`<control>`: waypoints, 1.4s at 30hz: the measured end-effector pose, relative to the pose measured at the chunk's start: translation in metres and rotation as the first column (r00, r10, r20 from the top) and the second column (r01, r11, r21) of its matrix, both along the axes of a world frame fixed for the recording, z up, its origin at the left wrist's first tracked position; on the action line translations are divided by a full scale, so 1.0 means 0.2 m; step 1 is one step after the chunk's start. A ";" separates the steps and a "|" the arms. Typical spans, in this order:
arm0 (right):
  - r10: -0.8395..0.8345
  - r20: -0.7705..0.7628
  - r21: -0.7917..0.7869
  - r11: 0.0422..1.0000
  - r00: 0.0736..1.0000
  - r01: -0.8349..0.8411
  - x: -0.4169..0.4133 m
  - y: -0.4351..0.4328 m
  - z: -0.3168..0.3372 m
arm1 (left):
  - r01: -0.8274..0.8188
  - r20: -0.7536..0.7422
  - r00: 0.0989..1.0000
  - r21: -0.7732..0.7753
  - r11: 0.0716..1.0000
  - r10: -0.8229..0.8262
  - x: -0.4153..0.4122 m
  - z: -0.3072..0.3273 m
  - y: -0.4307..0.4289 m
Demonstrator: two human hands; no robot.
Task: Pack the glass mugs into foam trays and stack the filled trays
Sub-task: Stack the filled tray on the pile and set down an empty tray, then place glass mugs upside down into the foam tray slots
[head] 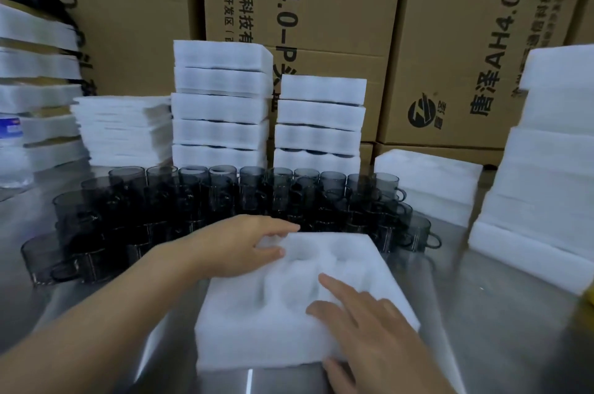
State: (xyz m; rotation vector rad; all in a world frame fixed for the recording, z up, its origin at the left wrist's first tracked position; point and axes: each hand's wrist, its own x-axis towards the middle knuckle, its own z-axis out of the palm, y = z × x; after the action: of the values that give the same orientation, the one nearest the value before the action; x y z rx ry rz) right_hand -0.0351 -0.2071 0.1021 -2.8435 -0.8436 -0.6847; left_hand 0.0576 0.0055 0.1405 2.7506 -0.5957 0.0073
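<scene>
**Empty tray on table, both hands on it**

An empty white foam tray (257, 339) lies near centre on the steel table (482, 313), its cavities unfilled. The left hand (238, 245) rests on its far left corner, fingers extended and relaxed. The right hand (369, 329) lies flat on its near right part, fingers spread and straight. The smoked glass mugs (225, 197) stand massed just beyond the tray. Two stacks of filled trays (221, 110) stand behind them, against cardboard cartons (450, 40).

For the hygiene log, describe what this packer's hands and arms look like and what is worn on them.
No gloves on the left hand or the right hand, and no ring shows on the fingers. The left forearm is uncovered to the frame edge: no sleeve, watch or bracelet in view.
</scene>
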 end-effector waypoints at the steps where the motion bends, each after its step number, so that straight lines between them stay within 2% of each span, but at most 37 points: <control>1: 0.001 -0.001 0.005 1.000 1.000 -0.001 0.00 0.00 -0.01 | -0.012 0.000 1.000 -0.030 0.999 0.012 0.00 -0.02 0.01; 6: 0.068 -0.053 0.007 0.998 0.996 -0.068 0.00 0.03 0.00 | -0.047 0.033 0.998 -0.166 0.985 0.053 0.04 -0.09 0.05; 8: 0.026 -0.055 0.035 0.999 0.998 -0.024 0.01 0.04 0.05 | -0.051 0.028 0.998 -0.206 0.977 0.058 0.05 -0.11 0.06; 11: 0.052 -0.102 0.187 0.982 0.993 -0.033 0.14 0.04 0.14 | -0.055 0.016 0.998 -0.319 0.946 0.064 0.07 -0.15 0.06; 13: 0.094 -0.080 0.321 0.945 0.992 -0.064 0.29 0.04 0.18 | -0.062 0.000 0.998 -0.378 0.924 0.068 0.07 -0.16 0.06; 17: -0.032 -0.143 0.463 0.881 0.989 0.095 0.65 0.06 0.29 | -0.075 -0.017 0.997 -0.417 0.906 0.074 0.06 -0.19 0.08; 21: -0.111 -0.298 0.411 0.882 0.948 0.232 0.86 0.17 0.29 | -0.096 -0.018 0.995 -0.412 0.906 0.097 0.06 -0.18 0.08; 26: -0.338 -0.210 0.071 0.930 0.917 0.359 0.93 0.30 0.17 | -0.094 0.000 0.995 -0.401 0.911 0.103 0.05 -0.18 0.06; 29: -0.416 -0.209 -0.005 0.906 0.885 0.424 0.98 0.29 0.18 | -0.105 -0.001 0.993 -0.390 0.915 0.114 0.05 -0.17 0.06; 33: -0.425 -0.174 -0.014 0.903 0.889 0.429 1.01 0.25 0.15 | -0.110 0.003 0.993 -0.367 0.924 0.119 0.04 -0.17 0.06; 36: -0.381 -0.120 0.043 0.920 0.917 0.389 1.02 0.22 0.12 | -0.105 0.007 0.993 -0.356 0.928 0.115 0.04 -0.17 0.06; 39: -0.336 -0.119 0.149 0.924 0.934 0.352 1.01 0.19 0.13 | -0.106 0.011 0.993 -0.346 0.932 0.118 0.04 -0.17 0.06; 42: -0.287 -0.104 0.340 0.890 0.952 0.305 0.96 0.18 0.16 | -0.098 0.019 0.994 -0.343 0.934 0.111 0.04 -0.16 0.06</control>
State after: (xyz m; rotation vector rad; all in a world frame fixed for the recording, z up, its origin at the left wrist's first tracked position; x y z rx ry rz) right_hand 0.1576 -0.1702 0.1336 -2.6618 -0.2405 -0.7084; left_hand 0.0647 0.0172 0.1076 2.4431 -0.4112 0.1731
